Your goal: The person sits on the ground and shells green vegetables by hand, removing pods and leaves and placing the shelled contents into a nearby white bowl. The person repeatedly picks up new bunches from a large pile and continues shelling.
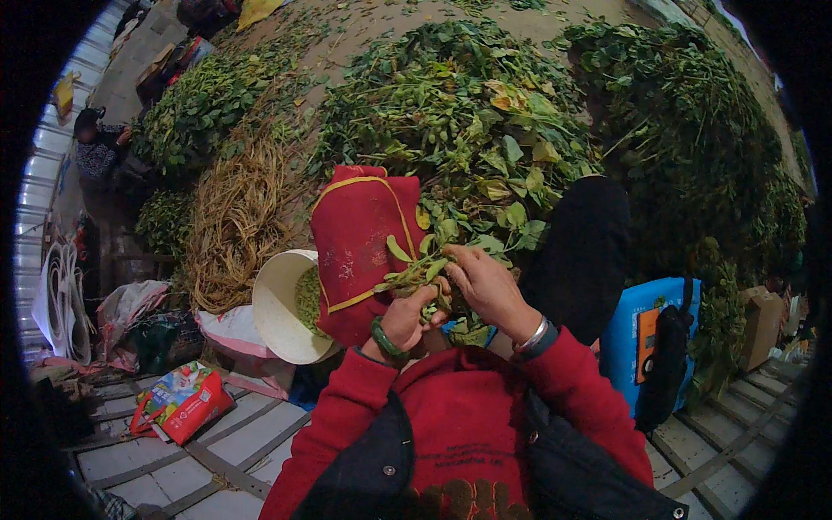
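Note:
A leafy bean plant stalk with green pods is gripped in my left hand, which wears a green bangle. My right hand, with a silver bracelet at the wrist, has its bent fingers on the same stalk, at its right side. Whether those fingers pinch a pod is too small to tell. Over my left leg lies a red cloth with yellow trim. A white bucket stands tilted beside it, holding loose green pods or beans.
A large heap of pulled bean plants lies in front, another heap at right. Dry stripped stalks are piled left. Nearby are a red shopping bag and a blue box. A person sits at far left.

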Available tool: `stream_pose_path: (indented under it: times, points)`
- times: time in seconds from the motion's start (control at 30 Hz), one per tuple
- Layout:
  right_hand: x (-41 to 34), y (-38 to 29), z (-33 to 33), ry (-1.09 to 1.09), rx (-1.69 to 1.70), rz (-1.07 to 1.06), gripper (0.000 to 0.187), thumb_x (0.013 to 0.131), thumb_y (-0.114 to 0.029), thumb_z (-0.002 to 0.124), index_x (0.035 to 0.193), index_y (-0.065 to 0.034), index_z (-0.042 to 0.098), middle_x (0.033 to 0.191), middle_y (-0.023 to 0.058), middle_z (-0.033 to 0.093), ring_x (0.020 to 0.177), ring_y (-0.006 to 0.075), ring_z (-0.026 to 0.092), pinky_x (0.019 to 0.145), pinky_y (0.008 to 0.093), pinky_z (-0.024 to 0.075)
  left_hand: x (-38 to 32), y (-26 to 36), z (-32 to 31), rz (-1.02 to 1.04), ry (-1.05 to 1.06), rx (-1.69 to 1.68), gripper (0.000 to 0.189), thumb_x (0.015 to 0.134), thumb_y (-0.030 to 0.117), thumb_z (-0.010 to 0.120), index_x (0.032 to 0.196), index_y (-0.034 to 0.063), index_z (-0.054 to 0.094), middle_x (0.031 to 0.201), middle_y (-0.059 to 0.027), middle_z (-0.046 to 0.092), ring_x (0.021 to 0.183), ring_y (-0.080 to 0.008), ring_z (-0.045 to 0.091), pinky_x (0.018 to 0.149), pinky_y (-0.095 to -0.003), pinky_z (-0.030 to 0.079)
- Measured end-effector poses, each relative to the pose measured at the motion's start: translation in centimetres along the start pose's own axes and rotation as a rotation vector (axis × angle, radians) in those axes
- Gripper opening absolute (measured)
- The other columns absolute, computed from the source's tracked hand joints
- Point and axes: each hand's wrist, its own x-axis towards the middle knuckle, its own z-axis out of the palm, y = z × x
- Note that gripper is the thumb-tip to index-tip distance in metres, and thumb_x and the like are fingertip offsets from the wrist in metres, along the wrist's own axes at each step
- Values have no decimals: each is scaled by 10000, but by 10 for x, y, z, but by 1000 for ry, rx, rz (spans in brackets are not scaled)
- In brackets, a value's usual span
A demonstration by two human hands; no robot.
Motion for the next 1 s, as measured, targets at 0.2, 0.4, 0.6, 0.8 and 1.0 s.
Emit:
stream_pose_path:
  times: [0.2,0.4,0.6,0.8,1.0]
  points:
    - [1,-3,-5,133,117,-73,147,793,-113,604,915,-57,544,850,133,530,725,321,555,620,378,448,1,-3,-17,-151,72,-84,197,818,136,392,906,23,528,705,-39,505,490,-89,431,378,-186,265]
    - [2,-16,-16,193,224,-45,145,778,-71,614,883,-29,524,793,118,517,650,279,538,565,316,438,-1,-4,-19,-150,-102,-71,199,846,109,421,989,1,507,788,-59,525,521,-97,450,411,-174,322]
    - [-9,-21,-10,169,203,-52,162,783,-103,614,894,-34,518,778,138,554,658,302,567,561,339,453,-7,2,-1,0,-25,-15,290,894,163,437,1153,48,498,863,-4,534,558,-51,436,398,-155,280]
    - [-28,-25,0,-78,67,30,254,829,-194,532,972,-24,407,656,216,568,649,383,580,559,470,450,-2,0,2,7,23,-286,164,890,226,535,974,85,539,723,28,521,486,-23,389,383,-158,268]
    - [-35,-13,7,-199,222,97,181,842,-119,425,978,-12,371,664,271,544,651,471,525,582,540,402,1,-8,2,145,112,-9,135,884,219,546,912,87,551,660,45,487,485,-13,380,380,-166,274]
